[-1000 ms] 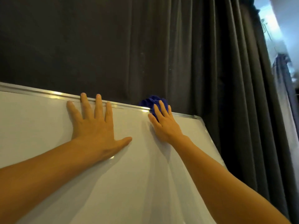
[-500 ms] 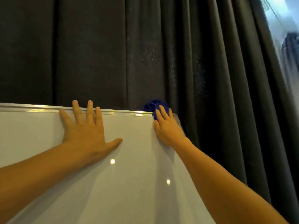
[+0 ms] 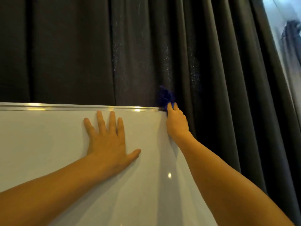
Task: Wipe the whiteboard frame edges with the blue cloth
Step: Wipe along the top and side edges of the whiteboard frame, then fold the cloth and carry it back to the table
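The whiteboard (image 3: 48, 144) fills the lower left, with a shiny metal frame strip (image 3: 73, 107) along its top edge. My right hand (image 3: 176, 123) is at the board's top right corner, shut on the bunched blue cloth (image 3: 165, 97), which pokes up above the corner against the curtain. My left hand (image 3: 107, 141) lies flat on the white surface just below the top frame, fingers spread, holding nothing. The right side edge of the board is mostly hidden under my right forearm.
A dark pleated curtain (image 3: 211, 62) hangs right behind and to the right of the board. A bright window strip (image 3: 286, 38) shows at the far upper right.
My right hand has slid the blue cloth rightward along the top frame to the top right corner. My left hand has stayed flat on the board, a little lower from the top strip.
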{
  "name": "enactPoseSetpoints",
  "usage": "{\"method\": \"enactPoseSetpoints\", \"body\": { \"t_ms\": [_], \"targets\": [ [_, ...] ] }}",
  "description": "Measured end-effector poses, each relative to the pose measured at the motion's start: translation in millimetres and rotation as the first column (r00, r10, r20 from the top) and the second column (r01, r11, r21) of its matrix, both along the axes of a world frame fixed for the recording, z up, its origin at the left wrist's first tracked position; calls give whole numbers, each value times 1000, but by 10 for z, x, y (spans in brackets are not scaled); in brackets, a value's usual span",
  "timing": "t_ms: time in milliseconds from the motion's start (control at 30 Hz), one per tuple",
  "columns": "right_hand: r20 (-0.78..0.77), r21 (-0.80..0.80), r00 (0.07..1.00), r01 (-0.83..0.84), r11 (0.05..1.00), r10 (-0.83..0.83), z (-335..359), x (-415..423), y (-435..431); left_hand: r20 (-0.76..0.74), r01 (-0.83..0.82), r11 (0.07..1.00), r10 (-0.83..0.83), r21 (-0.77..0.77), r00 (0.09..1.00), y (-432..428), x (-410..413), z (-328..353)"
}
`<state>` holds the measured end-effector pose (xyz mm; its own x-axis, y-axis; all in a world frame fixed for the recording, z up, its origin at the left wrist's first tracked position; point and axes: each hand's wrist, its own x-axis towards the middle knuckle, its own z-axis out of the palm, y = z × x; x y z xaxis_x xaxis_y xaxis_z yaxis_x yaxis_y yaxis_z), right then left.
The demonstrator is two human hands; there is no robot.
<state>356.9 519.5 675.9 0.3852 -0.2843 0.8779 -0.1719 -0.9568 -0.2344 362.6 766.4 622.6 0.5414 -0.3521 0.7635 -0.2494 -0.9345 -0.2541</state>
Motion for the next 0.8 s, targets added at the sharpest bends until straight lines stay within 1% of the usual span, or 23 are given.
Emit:
{"method": "enactPoseSetpoints", "body": {
  "t_ms": [33,133,167,200,233,267,300,333,367,400,433,467,500,533,567,600,667,700,733,800],
  "targets": [
    [-14,-1,1000,21,1000,-21,-54,-48,-62,-2,-5,1000,5,-13,1000,-13,7,-1],
    [-182,-116,979,68,991,-89,-155,-251,-69,-22,-5,999,4,-46,1000,-36,14,-10],
    [-266,-131,956,91,987,-123,-145,-344,-26,-38,9,999,-10,-38,999,-50,-4,-33],
    [-396,-125,904,118,985,-159,-132,-478,16,-61,28,999,-29,-15,998,-70,-49,-77],
    [-572,-86,805,132,988,-157,-117,-647,47,-84,51,999,-49,17,995,-84,-104,-133],
    [-757,19,649,131,991,-72,-88,-819,94,-104,65,997,-60,50,993,-87,-144,-175],
    [-883,171,461,141,975,88,-69,-996,171,-122,82,994,-73,75,990,-77,-202,-202],
    [-907,315,333,133,940,257,-62,-1159,265,-141,119,989,-105,92,984,-52,-268,-195],
    [-862,441,319,91,893,394,-76,-1309,369,-162,177,978,-159,108,974,-12,-350,-178],
    [-792,529,373,24,848,483,-118,-1455,494,-190,256,959,-232,119,954,29,-449,-177],
    [-717,587,431,-50,808,548,-162,-1570,617,-242,365,926,-334,98,911,59,-560,-193],
    [-642,636,468,-118,763,607,-209,-1675,734,-335,503,864,-470,14,817,81,-676,-223],
    [-578,672,483,-176,720,658,-250,-1769,857,-442,617,776,-604,-134,663,125,-799,-267],
    [-528,696,488,-221,684,695,-305,-1860,988,-506,673,674,-713,-304,486,200,-928,-333],
    [-481,711,500,-258,654,720,-361,-1941,1121,-513,681,591,-783,-433,353,288,-1027,-388],
    [-428,729,520,-285,623,739,-442,-2031,1281,-493,675,529,-826,-514,273,426,-1100,-442],
    [-287,758,581,-348,552,761,-588,-2156,1400,-433,641,461,-876,-614,215,549,-1177,-504],
    [-197,775,604,-387,500,772,-683,-2211,1448,-406,610,428,-895,-667,183,634,-1218,-532],
    [-103,797,613,-420,434,783,-813,-2280,1521,-380,572,382,-916,-726,130,734,-1252,-579],
    [43,841,590,-457,289,806,-1117,-2451,1661,-319,485,283,-948,-827,8,886,-1350,-739]
  ]
}}
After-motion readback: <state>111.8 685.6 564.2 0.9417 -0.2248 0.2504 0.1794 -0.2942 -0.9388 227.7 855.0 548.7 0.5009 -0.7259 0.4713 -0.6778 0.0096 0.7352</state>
